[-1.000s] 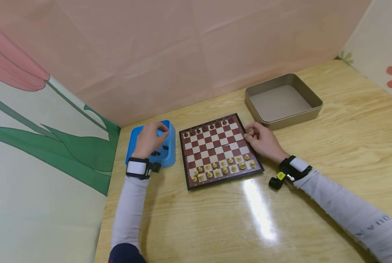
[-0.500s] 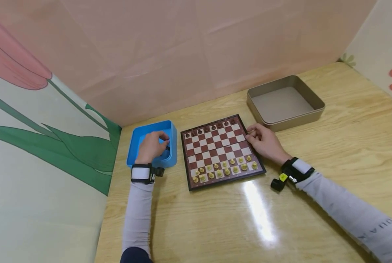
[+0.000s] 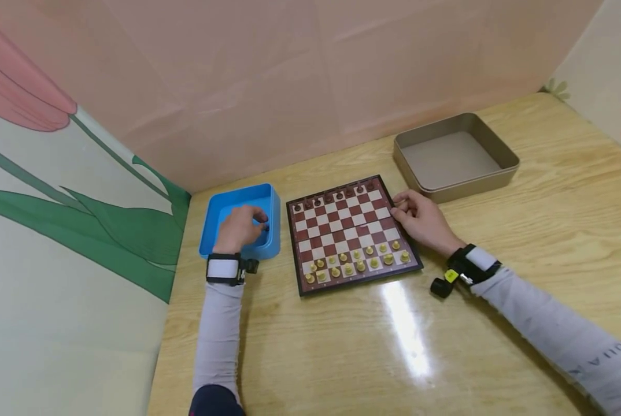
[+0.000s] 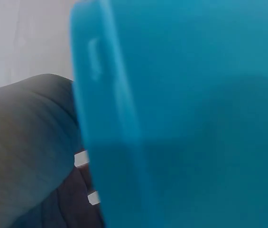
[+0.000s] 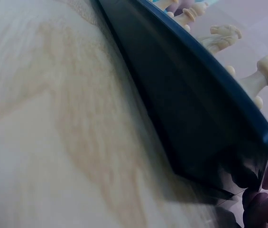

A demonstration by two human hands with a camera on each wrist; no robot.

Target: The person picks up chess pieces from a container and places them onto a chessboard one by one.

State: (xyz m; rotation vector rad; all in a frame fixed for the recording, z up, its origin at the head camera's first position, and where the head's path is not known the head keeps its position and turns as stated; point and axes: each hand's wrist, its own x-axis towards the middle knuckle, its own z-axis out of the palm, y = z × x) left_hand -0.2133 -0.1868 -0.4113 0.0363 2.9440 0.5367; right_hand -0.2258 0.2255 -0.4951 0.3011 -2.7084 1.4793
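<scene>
My left hand [image 3: 237,228] reaches into the blue box [image 3: 275,222], its fingers bent down by a small dark chess piece [image 3: 266,228] near the right wall; I cannot tell whether they pinch it. The left wrist view shows mostly the box's blue wall [image 4: 181,118]. My right hand [image 3: 422,219] holds the right edge of the folding chessboard [image 3: 342,222], thumb and fingers curled at the rim. Dark chess pieces [image 3: 328,197] form one row along the far side. Pale yellow chess pieces [image 3: 361,266] stand in two rows at the near side.
A brown-grey open box [image 3: 456,156] stands at the back right, just beyond my right hand. All of this rests on a wood-grain table [image 3: 310,352]. A pink curtain-like wall [image 3: 289,86] rises behind, and a patterned panel [image 3: 81,242] stands at the left.
My left hand has come down and slightly right inside the blue box, covering most of the dark pieces seen there earlier. My right hand has stayed at the board's edge.
</scene>
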